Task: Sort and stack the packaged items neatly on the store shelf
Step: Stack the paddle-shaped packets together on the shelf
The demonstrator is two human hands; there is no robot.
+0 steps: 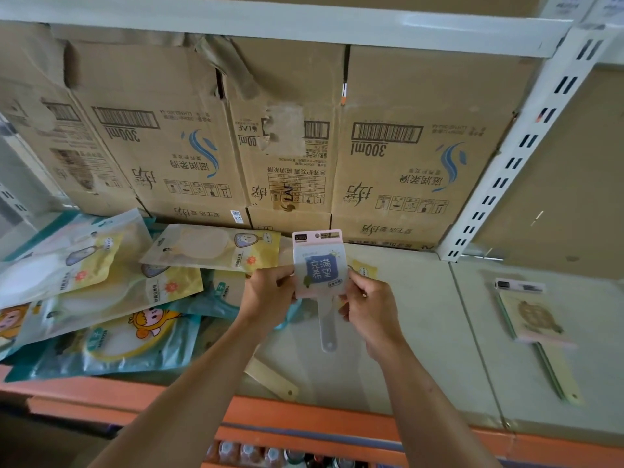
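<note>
At the centre of the frame, a pink-carded packaged hand mirror with a blue label and a clear plastic handle (320, 265) is held upright above the pale grey-green metal shelf (422, 332), not resting on it. The left hand (270, 298) pinches its left edge between curled fingers and thumb. The right hand (369, 309) pinches the right edge the same way, so both hands are closed on the pack. The handle hangs free below them.

At the left of the frame, a loose heap of yellow and teal plastic pouches (101, 298) lies slanted and overlapping. At the right, a flat pack with a turtle picture and a cream handle (537, 319) lies alone; it is blurred, but probably starts the sorted stack. Brown cardboard cartons (388, 146) line the back.

Both pinches sit on narrow, slick edges. If one hand lets go early, the pack could swing and drop onto the shelf or past the orange front lip (304, 413). A forearm brushing the heap could push its front pouches off the edge. Laid crooked, the pack would leave the stack uneven.
</note>
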